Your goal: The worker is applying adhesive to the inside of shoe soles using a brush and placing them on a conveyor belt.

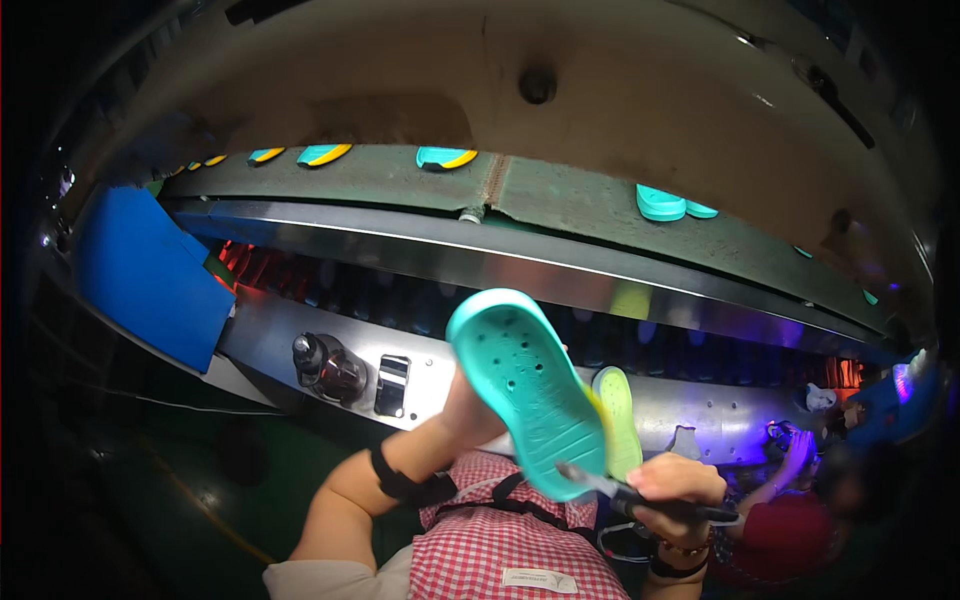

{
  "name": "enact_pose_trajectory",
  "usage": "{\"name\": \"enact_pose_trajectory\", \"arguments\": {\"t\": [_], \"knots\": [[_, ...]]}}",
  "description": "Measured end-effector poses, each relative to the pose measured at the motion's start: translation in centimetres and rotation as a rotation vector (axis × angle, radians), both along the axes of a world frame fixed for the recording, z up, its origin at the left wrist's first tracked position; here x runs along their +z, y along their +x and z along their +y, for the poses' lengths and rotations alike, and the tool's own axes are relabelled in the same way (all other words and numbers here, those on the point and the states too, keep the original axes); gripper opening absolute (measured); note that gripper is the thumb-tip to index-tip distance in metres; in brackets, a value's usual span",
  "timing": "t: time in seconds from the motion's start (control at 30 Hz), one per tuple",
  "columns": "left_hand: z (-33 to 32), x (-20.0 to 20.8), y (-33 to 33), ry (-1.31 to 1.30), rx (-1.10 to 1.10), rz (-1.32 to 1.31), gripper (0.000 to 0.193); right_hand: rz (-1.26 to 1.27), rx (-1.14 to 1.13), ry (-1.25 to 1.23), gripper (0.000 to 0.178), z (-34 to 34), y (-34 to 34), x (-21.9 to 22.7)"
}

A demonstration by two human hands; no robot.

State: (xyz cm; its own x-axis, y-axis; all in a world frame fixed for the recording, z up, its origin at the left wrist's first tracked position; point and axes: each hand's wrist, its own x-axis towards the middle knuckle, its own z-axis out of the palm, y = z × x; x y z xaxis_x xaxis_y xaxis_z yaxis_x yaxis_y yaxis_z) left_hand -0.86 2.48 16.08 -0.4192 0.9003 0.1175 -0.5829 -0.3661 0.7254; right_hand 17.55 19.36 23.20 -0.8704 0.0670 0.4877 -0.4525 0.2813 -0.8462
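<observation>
From where I stand, the turquoise sole is up in the air over the counter's near edge, tilted, its dotted face showing. The left hand has it from behind, clamped on its side as far as I can judge, though most of those fingers are hidden. The right hand is closed round the dark handle of a tool, whose metal tip is at the sole's near end; whether it bites or just overlaps I can't tell. I'd call this piece mid-work: held, tool up to it, not yet set down. How much of its rim has been gone over doesn't show. A lime sole is just beyond it, by the counter's near edge, with no tool on it; finished or waiting, I couldn't say. More soles lie along the belt past the counter's far edge, out of both hands, their state equally unclear. A bottle and phone sit toward the counter's left end.
</observation>
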Motion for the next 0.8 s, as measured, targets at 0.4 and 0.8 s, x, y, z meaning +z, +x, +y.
{"name": "enact_pose_trajectory", "arguments": {"t": [0.4,0.8], "knots": [[1.7,-1.0,0.2,0.171,0.108,-0.461,0.093,0.111,-0.022,0.547,0.019,-2.1,-3.9,-1.9],[2.9,0.7,0.6,0.355,0.196,-0.360,0.091,-0.091,0.165,0.138,0.022,-2.1,-3.6,0.4]]}}
